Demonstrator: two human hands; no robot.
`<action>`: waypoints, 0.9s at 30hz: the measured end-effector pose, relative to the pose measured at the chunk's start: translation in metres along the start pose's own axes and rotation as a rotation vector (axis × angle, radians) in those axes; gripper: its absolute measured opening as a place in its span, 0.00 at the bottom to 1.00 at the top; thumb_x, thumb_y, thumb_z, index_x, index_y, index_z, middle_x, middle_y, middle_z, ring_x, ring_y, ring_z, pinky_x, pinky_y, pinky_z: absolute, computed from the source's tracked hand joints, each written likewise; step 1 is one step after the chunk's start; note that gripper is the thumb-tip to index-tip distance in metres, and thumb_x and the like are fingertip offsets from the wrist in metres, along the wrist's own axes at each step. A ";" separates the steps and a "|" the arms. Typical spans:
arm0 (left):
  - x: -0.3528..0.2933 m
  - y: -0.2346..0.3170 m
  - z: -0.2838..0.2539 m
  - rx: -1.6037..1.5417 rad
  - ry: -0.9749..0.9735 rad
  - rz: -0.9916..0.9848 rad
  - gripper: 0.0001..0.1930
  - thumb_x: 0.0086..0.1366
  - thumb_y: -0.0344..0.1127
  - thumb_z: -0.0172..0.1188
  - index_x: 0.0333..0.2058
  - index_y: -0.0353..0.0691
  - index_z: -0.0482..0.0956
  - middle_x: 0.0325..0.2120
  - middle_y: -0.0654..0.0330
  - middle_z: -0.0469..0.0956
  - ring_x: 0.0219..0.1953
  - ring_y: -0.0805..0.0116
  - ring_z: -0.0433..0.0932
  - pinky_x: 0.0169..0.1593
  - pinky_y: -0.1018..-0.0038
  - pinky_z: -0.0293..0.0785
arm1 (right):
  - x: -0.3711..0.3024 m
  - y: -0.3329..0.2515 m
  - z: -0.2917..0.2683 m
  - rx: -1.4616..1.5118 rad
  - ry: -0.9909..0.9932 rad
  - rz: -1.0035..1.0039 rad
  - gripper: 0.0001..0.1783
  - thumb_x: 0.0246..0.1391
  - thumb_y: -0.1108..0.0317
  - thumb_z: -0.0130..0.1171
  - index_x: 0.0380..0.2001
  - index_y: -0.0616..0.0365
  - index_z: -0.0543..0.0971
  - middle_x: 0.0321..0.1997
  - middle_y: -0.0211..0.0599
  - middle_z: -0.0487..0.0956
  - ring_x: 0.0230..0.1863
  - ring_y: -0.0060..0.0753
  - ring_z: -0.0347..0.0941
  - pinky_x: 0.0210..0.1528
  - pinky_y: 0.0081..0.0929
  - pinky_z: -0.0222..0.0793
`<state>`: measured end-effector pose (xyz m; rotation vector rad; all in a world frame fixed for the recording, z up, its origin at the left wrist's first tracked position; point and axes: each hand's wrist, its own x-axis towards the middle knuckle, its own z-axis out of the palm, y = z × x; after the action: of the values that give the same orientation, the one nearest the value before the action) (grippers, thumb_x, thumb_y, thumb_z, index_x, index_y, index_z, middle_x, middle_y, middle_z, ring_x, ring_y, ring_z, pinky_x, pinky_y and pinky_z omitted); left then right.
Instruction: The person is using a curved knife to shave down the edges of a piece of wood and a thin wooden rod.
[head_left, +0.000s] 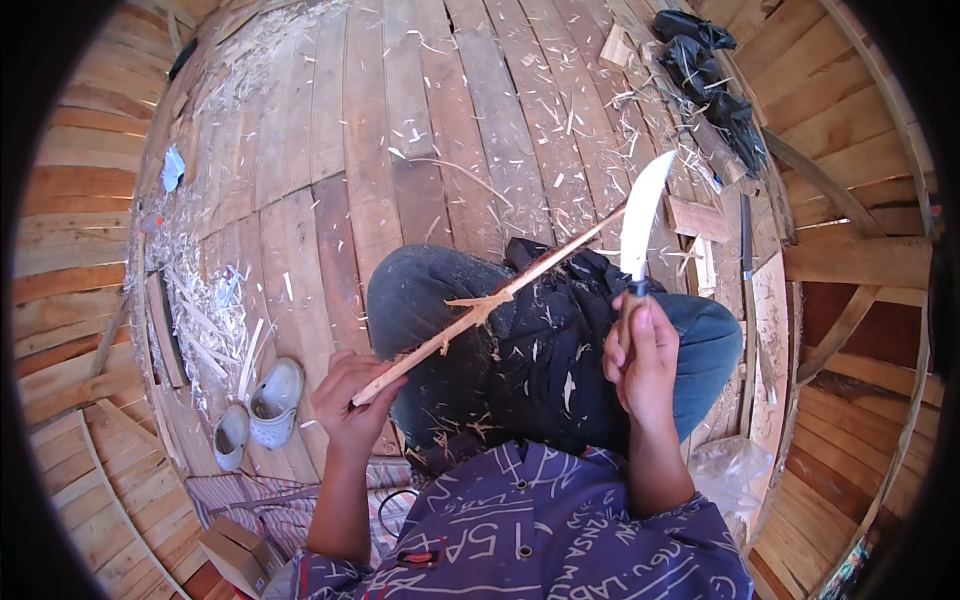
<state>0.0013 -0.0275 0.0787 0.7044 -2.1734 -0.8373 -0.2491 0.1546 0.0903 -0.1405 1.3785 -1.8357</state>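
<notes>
My left hand [352,397] is closed round the near end of a long wooden stick [430,347]. The stick slants up to the right across my lap, its surface partly pared to pale wood, with a raised splinter about midway. In my right hand [643,358] is a knife [646,215] with a curved, bright blade and a wooden handle, held point up over my right knee. The blade stands just right of the stick's far end; I cannot tell whether they touch. Wood shavings lie on the dark cloth [560,350] over my lap.
Shavings lie scattered over the plank floor [370,120], heaped at the left. Grey clogs [276,403] stand at the left, near a cardboard box [238,556]. Black plastic bags [700,75] lie far right, wood offcuts [697,218] nearer. A clear plastic bag [730,468] sits by my right side.
</notes>
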 end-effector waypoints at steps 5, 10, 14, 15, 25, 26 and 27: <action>0.002 0.002 0.003 -0.035 -0.014 -0.040 0.10 0.43 0.25 0.72 0.25 0.34 0.79 0.23 0.56 0.78 0.26 0.65 0.76 0.35 0.71 0.69 | -0.014 0.015 0.017 -0.268 -0.505 0.339 0.12 0.64 0.62 0.49 0.38 0.61 0.75 0.19 0.21 0.65 0.18 0.11 0.61 0.18 0.12 0.54; -0.001 0.002 0.004 -0.034 -0.011 -0.024 0.10 0.43 0.24 0.72 0.25 0.34 0.79 0.23 0.56 0.78 0.26 0.65 0.75 0.34 0.72 0.68 | -0.001 0.023 0.014 -0.179 -0.302 0.269 0.17 0.65 0.59 0.47 0.43 0.64 0.74 0.16 0.22 0.63 0.15 0.10 0.58 0.16 0.12 0.51; -0.003 0.000 0.002 -0.020 0.000 -0.032 0.13 0.41 0.26 0.75 0.26 0.34 0.80 0.22 0.58 0.79 0.27 0.64 0.79 0.36 0.70 0.69 | -0.004 0.021 0.018 -0.242 -0.171 0.049 0.17 0.66 0.59 0.45 0.43 0.64 0.73 0.15 0.22 0.64 0.13 0.10 0.56 0.14 0.12 0.50; -0.005 0.000 0.001 -0.018 0.002 -0.033 0.13 0.41 0.26 0.75 0.26 0.34 0.80 0.22 0.57 0.79 0.27 0.64 0.79 0.36 0.69 0.70 | -0.005 0.018 0.016 -0.276 -0.147 -0.008 0.17 0.66 0.59 0.44 0.43 0.63 0.73 0.15 0.22 0.64 0.13 0.10 0.55 0.13 0.12 0.50; -0.003 0.003 0.003 -0.019 -0.006 0.003 0.13 0.40 0.26 0.75 0.26 0.34 0.79 0.23 0.57 0.79 0.27 0.63 0.79 0.35 0.69 0.70 | -0.005 0.013 0.008 -0.287 -0.499 0.304 0.14 0.64 0.64 0.49 0.40 0.66 0.75 0.19 0.22 0.64 0.18 0.11 0.58 0.17 0.12 0.52; -0.004 0.003 0.005 -0.030 -0.003 0.003 0.13 0.41 0.25 0.75 0.26 0.34 0.80 0.23 0.57 0.79 0.27 0.63 0.79 0.35 0.69 0.70 | -0.004 0.016 0.007 -0.282 -0.489 0.283 0.14 0.64 0.64 0.49 0.41 0.66 0.75 0.19 0.22 0.64 0.18 0.11 0.57 0.17 0.12 0.51; -0.004 0.002 0.008 -0.041 -0.006 0.010 0.13 0.41 0.25 0.74 0.27 0.34 0.80 0.23 0.57 0.80 0.28 0.63 0.79 0.35 0.70 0.70 | -0.005 0.018 0.008 -0.235 -0.484 0.299 0.15 0.64 0.63 0.49 0.41 0.66 0.75 0.18 0.22 0.63 0.18 0.11 0.57 0.16 0.12 0.50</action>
<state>-0.0029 -0.0206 0.0743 0.6711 -2.1569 -0.8778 -0.2319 0.1502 0.0798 -0.4448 1.1877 -1.2817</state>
